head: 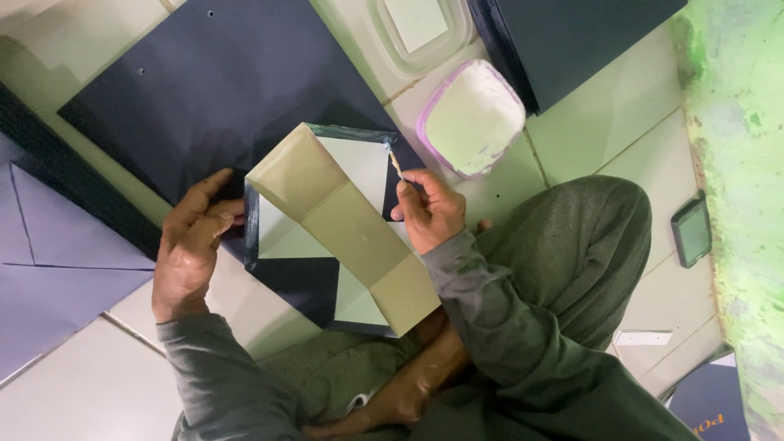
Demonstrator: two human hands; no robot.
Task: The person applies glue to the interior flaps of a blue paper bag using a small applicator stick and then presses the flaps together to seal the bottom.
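I sit on a tiled floor with a partly folded paper piece point(327, 220) in front of me. It is dark blue outside and white inside, and a tan strip runs diagonally across it. My left hand point(192, 245) grips its left edge with thumb and fingers. My right hand point(429, 208) holds a small brush point(394, 162), whose tip touches the piece's upper right corner. A square tub of white glue point(472, 118) with a purple rim stands just beyond the right hand.
Large dark blue sheets point(220, 82) lie on the floor behind and to the left. A clear lid point(420, 28) and a dark stack point(572, 41) sit at the top. A phone point(692, 231) rests by the green wall. My bent legs fill the lower right.
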